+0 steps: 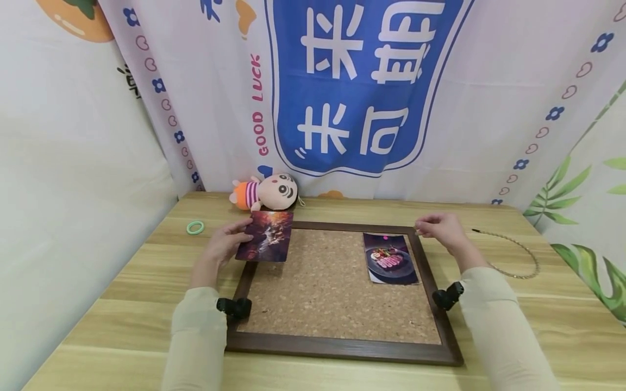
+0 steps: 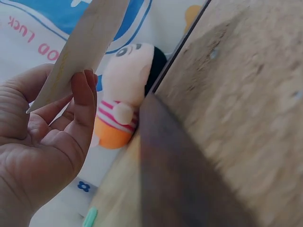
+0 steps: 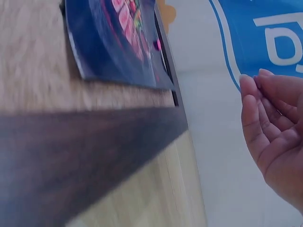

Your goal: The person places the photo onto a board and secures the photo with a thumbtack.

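Sleeves lie nearest the camera. Your left hand pinches the dark photo to its right, above the corkboard's far-left corner, long axis apparently pointing away from you; your right hand, farther off, pinches something small and purplish.

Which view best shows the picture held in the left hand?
Head view: the held picture shows its printed front, with the left hand covering only part of one edge. The left wrist view shows its pale back aslant, cropped on top; the right wrist view shows none of it.
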`<state>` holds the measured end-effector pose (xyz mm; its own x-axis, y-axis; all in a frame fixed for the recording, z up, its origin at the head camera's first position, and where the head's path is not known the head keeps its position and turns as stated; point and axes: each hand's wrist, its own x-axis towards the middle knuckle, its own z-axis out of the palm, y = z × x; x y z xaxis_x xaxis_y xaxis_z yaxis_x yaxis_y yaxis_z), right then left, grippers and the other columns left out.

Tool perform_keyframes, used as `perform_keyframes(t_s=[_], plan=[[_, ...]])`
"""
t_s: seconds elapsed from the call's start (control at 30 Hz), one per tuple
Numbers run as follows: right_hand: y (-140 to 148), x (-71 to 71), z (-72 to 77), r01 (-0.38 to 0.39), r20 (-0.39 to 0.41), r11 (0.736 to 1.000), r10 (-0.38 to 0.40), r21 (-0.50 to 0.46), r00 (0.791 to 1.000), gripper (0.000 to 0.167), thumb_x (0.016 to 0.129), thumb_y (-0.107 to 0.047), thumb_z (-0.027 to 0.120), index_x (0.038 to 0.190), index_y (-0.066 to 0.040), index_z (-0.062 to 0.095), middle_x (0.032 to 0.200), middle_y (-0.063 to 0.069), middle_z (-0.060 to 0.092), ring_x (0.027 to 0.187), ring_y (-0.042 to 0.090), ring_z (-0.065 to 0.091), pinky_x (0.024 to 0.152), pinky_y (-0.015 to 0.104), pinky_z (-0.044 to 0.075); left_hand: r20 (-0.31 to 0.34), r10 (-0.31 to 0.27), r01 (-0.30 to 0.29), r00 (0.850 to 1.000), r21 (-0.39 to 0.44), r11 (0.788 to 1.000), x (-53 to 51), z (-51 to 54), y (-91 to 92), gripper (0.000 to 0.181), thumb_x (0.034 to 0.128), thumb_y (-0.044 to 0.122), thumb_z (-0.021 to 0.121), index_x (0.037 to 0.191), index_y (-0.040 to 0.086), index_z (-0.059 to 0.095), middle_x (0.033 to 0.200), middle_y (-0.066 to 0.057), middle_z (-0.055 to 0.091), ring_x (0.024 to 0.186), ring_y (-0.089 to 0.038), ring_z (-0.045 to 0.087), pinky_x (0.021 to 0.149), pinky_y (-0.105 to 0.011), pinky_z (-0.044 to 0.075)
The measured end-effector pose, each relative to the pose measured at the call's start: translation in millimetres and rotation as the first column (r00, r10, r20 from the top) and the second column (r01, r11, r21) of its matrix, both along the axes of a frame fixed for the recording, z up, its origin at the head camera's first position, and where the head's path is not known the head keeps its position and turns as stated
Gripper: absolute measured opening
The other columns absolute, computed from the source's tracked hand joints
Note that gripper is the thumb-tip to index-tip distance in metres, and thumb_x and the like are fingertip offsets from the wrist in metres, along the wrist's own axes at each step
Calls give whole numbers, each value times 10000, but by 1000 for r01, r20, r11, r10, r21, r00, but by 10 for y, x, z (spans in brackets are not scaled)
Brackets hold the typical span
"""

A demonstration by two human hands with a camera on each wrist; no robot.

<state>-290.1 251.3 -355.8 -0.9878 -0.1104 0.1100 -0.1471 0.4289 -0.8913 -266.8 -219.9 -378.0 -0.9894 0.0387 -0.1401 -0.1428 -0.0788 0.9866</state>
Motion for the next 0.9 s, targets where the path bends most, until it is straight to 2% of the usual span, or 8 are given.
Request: perform_keyframes(t_s=[0.2,0.37,0.53,0.63,0.67,0.8,0.83,0.9], plan=[[-181,-43,-1,-21,13,999,22,-39,1000,255,838,-56,550,957,168,529,822,171,621,696,142,614,659,312,482,7,-8,9,1000,-18,1000,-7,-82,71,530,799,-68,514,1299,-26,346,1126,-111,366,1001,-196,411,733,-223,429],[-312,-67,24,-43,11,998,44,-45,999,213,850,-48,518,942,144,521,878,200,608,754,181,612,716,391,459,-9,0,-1,1000,-67,998,-15,-129,92,527,792,-60,528,1291,-27,361,1158,-136,349,1060,-225,359,806,-253,386],[-390,-177,-37,-149,-68,972,139,-180,988,178,822,-75,573,877,94,557,751,81,604,649,103,590,642,335,485,-10,10,-11,1000,-129,992,-33,-147,106,526,791,-45,541,1290,-9,376,1255,-185,334,1091,-240,359,863,-305,358],[-447,-277,-111,-214,-88,947,198,-241,976,162,815,-78,587,856,78,578,701,45,591,599,92,570,586,289,489,-16,5,-8,1000,-205,979,-41,-161,124,517,785,-18,570,1275,-6,403,1258,-215,352,1078,-260,386,860,-332,367],[-528,-222,-39,-182,-77,963,170,-197,983,177,820,-59,572,872,110,560,696,55,589,592,94,565,595,318,490,-17,2,-6,1000,-230,973,-44,-167,131,510,780,-13,580,1264,-4,419,1254,-221,361,1074,-266,394,859,-341,369],[-694,-247,-55,-169,-30,971,167,-169,986,217,849,-45,525,928,157,541,697,96,570,560,90,532,587,331,487,-16,-30,24,999,-320,947,-41,-195,158,496,775,12,603,1243,-18,441,1263,-252,353,1110,-305,379,869,-378,361],[-774,-196,11,-132,-13,983,132,-124,991,233,855,-34,509,941,182,520,694,100,561,559,91,523,590,338,484,-14,-38,31,999,-342,939,-43,-198,161,495,775,18,607,1242,-17,445,1270,-252,351,1126,-310,369,873,-387,356],[-875,-203,17,-121,5,987,122,-107,993,233,863,-45,501,935,175,532,682,89,543,551,87,495,553,284,465,-14,-57,47,998,-385,922,-51,-201,170,495,781,43,611,1244,-14,444,1275,-253,350,1145,-318,352,878,-398,351]])
